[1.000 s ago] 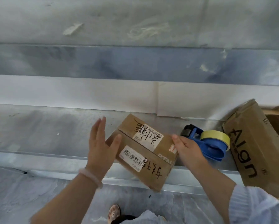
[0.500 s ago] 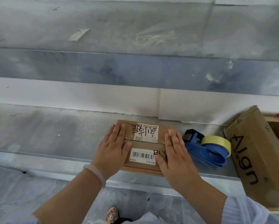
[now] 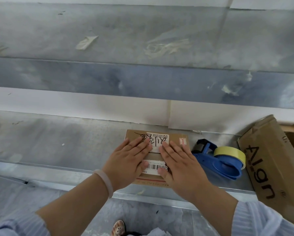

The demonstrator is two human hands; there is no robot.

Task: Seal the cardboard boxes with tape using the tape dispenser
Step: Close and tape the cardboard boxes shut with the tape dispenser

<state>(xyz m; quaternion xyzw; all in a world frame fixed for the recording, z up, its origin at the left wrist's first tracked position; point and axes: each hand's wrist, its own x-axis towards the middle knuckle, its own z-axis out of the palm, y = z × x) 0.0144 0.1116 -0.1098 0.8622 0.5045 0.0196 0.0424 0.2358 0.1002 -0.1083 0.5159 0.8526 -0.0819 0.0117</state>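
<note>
I have both palms down on the small brown cardboard box with white printed labels (image 3: pixel 176 138), which lies flat on the grey metal ledge (image 3: pixel 57 142). Its near edge is close to the ledge's front lip. My left hand (image 3: pixel 127 160) lies flat with straight fingers over the left half of the lid. My right hand (image 3: pixel 180 166) lies the same way over the right half, so neither hand grips anything. The seam between the flaps runs left to right under my fingers.

The blue plastic tape dispenser (image 3: pixel 222 167) with its yellow tape roll (image 3: pixel 231 153) lies just right of the box, untouched. Beyond it the large brown carton printed with dark letters (image 3: pixel 268 160) leans.

My worry is the handover. To fetch the dispenser I must lift the right hand, and the flaps may spring open under one palm alone. Pulling tape towards me could also drag so light a box off the front lip. A crooked strip might cover the barcode label (image 3: pixel 155 166).
</note>
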